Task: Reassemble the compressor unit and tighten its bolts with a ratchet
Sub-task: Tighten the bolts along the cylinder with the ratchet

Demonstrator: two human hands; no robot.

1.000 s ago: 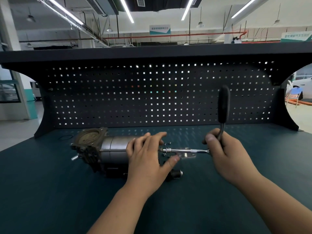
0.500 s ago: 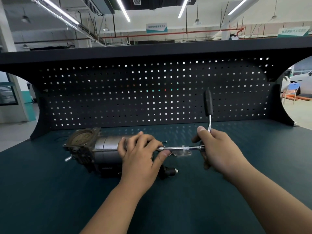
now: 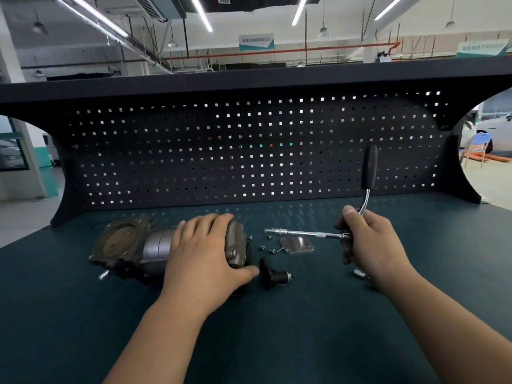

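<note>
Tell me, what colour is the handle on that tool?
Black. The head view shows the ratchet handle sticking up above the right hand.

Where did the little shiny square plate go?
In the head view, the plate lies flat on the bench, a little right of centre, just in front of the ratchet, between the loose screws on its left and the right hand.

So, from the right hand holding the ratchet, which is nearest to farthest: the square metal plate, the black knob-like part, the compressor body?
In the head view:
1. Square metal plate, just left of the right hand gripping the ratchet.
2. Black knob-like part, further left, nearer the camera.
3. Compressor body, far left, under the left hand.
</note>
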